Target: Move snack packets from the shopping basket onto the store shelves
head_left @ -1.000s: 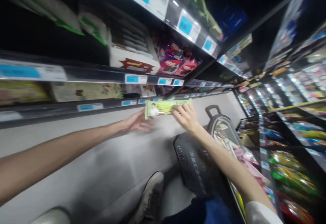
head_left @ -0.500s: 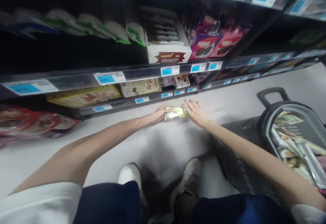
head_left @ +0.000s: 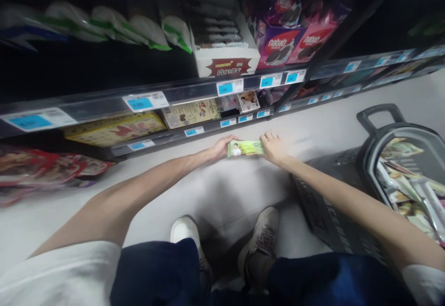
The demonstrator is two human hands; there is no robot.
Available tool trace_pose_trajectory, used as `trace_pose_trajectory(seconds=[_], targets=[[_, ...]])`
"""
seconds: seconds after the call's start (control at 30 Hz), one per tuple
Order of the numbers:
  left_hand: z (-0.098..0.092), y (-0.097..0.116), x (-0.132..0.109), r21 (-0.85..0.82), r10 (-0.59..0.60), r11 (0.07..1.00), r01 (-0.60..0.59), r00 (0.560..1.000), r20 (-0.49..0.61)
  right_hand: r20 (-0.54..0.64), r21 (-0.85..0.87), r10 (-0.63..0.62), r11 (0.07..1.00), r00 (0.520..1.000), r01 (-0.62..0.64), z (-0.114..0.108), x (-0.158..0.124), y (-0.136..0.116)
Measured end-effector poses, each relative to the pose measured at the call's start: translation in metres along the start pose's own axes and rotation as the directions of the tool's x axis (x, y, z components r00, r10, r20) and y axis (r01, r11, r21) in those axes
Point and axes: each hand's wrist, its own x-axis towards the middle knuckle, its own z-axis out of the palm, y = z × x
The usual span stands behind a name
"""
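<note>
A long light-green snack pack (head_left: 245,148) with a small figure printed at its left end is held flat between both hands, low over the grey floor in front of the bottom shelf. My left hand (head_left: 221,147) grips its left end. My right hand (head_left: 274,148) grips its right end, fingers curled over the top. Both arms reach forward from a crouch, with my two shoes (head_left: 259,241) below.
A dark wheeled shopping basket (head_left: 333,213) full of packets stands at the right, handle up. Black shelves (head_left: 104,106) with blue price tags hold a white display box (head_left: 225,60), purple and pink biscuit boxes (head_left: 288,41), white-green bags and flat yellow boxes (head_left: 114,130). Red packets lie at the left.
The view has tilted down from the aisle to the floor and lower shelves. Both hands have carried the green pack lower and now hold it by its two ends.
</note>
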Motion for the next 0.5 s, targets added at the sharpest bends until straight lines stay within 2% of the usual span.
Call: trace_pose_trajectory(seconds=[0.17, 0.37, 0.5], targets=[[0.004, 0.002, -0.001, 0.011, -0.009, 1.0, 0.01, 1.0, -0.019, 0.001, 0.011, 0.015, 1.0, 1.0, -0.015, 0.004, 0.001, 0.003], [0.0, 0.001, 0.002, -0.015, -0.043, 0.999, 0.043, 0.999, 0.0, 0.008, 0.21, 0.113, 0.971, 0.994, -0.112, 0.016, 0.004, 0.01], [-0.006, 0.001, 0.003, -0.003, -0.048, 0.999, 0.048, 0.999, 0.009, -0.036, 0.298, 0.122, 0.949, 0.992, -0.106, 0.021, 0.004, 0.012]])
